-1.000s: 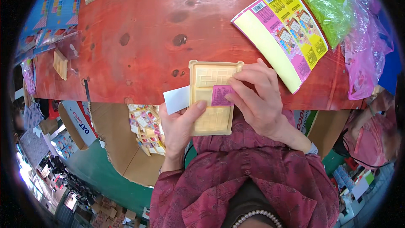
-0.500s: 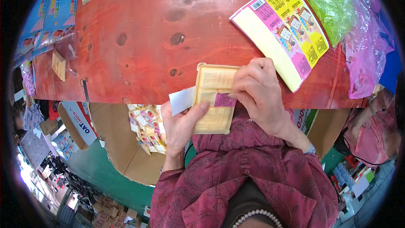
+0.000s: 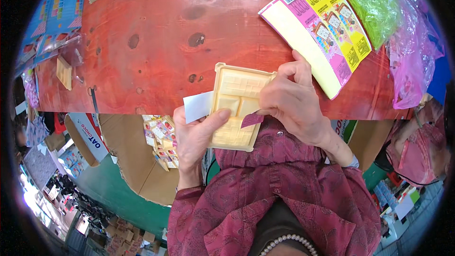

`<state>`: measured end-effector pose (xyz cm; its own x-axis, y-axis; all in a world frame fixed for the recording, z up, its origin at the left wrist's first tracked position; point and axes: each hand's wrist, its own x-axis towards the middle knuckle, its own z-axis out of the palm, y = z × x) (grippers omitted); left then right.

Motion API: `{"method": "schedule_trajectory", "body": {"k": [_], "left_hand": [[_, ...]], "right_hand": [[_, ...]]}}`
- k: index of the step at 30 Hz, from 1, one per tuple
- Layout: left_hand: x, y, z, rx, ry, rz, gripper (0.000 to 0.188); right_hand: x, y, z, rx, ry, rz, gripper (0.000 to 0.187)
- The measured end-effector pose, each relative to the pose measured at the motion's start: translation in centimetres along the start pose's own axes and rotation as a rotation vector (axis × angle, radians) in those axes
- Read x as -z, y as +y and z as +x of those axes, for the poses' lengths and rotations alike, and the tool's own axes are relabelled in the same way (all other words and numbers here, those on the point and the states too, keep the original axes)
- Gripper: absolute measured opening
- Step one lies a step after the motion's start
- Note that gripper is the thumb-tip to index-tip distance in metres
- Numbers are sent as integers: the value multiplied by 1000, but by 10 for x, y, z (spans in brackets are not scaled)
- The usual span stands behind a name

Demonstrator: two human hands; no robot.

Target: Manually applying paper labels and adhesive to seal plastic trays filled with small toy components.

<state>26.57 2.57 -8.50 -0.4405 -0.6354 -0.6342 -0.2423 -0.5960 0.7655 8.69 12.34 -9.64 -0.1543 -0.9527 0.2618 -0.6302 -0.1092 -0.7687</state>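
Observation:
My left hand (image 3: 190, 138) is closed around the left side of a flat cream plastic tray (image 3: 239, 85), its thumb lying across the moulded face. A blank white paper slip (image 3: 198, 106) sticks out between that hand's fingers, left of the tray. My right hand (image 3: 295, 105) pinches the end of a small purple label (image 3: 251, 120) at the tray's right edge. The label slants over the lower half of the tray; whether it is stuck down there I cannot tell. One finger of the right hand points up, off the tray.
A pink and yellow label sheet (image 3: 327, 33) lies on the red table (image 3: 161, 57), beside green shredded filler (image 3: 372, 4) and a pink plastic bag (image 3: 412, 66). Blue packages (image 3: 64, 7) and a small cream piece (image 3: 64, 72) are left. Below stands a cardboard box (image 3: 137, 161) holding small packs.
The purple label, which lay straighter across the tray, now slants and sits slightly lower. My left hand and the tray have shifted a little left. A right-hand finger has lifted.

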Motion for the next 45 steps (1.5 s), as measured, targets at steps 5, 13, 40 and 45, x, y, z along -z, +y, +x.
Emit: {"method": "schedule_trajectory", "body": {"k": [5,13,40,45], "left_hand": [[-6,-1,-5,-77,-7,87,30],[-10,-4,-6,-141,-22,118,30],[-25,-10,-2,-47,48,-433,35],[-28,-12,-6,-102,87,-318,33]], "right_hand": [[-9,-2,-3,-87,108,-8,17],[-14,-4,-11,-38,153,-152,18],[-12,-15,-17,-297,513,676,49],[-18,-21,-11,-654,259,934,49]]}}
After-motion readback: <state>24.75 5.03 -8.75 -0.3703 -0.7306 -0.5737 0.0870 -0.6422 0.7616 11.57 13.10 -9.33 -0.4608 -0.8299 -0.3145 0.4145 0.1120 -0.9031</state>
